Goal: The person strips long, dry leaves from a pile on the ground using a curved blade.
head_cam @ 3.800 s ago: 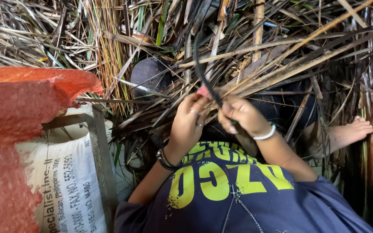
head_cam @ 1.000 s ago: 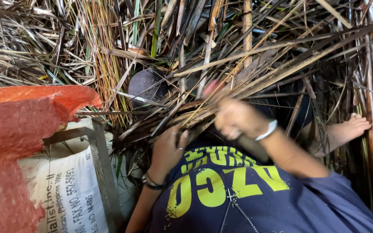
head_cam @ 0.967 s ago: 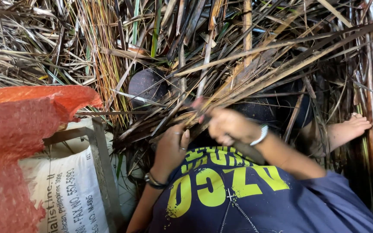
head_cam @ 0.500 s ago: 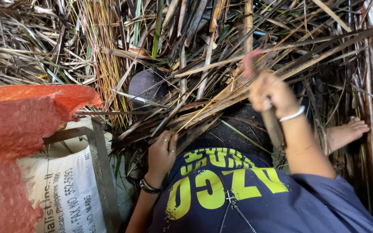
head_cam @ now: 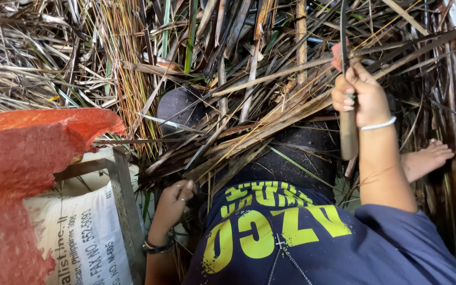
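A thin dark strip [head_cam: 342, 31] is pinched in the right hand [head_cam: 359, 95], grip pressed together and raised, seemingly so it is drawn clear of the dried leaves [head_cam: 270, 105]. The left hand [head_cam: 174, 196] is curled around the leaf ends low down, steadying them. A red mesh sack [head_cam: 22, 158] lies beside the leaf-strewn floor.

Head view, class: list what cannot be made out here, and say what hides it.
- Left hand: fingertips buried in dry leaves; what they touch is hidden.
- Knife in the right hand: blade lost among the stalks.
- White sack: cut off by the bottom edge, part covered by red mesh.
- Foot: leg hidden behind leaves.
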